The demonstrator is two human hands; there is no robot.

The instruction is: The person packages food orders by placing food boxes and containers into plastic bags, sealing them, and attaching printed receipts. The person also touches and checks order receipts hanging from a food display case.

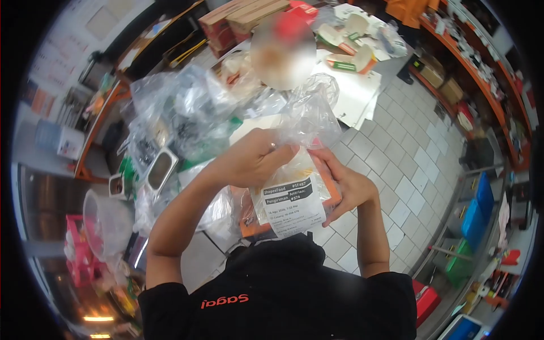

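Note:
A clear plastic bag [309,116] is held up close in front of my chest, its loose top bunched above my fingers. Inside or behind its film an orange box [328,180] shows. A printed white receipt [288,205] with black header bars lies against the front of the bag. My left hand [256,158] is closed, pinching the gathered plastic at the upper left. With thumb near the top and fingers along the edge, my right hand [344,186] grips the right side of the bag. The fingertips are partly hidden.
Crumpled clear bags [192,102] cover the table at the left, near a metal-rimmed tray [162,169]. Cardboard boxes [243,21] and paper food containers [354,48] sit at the back. A white tub [105,224] stands at left; orange shelving [481,62] lines the right.

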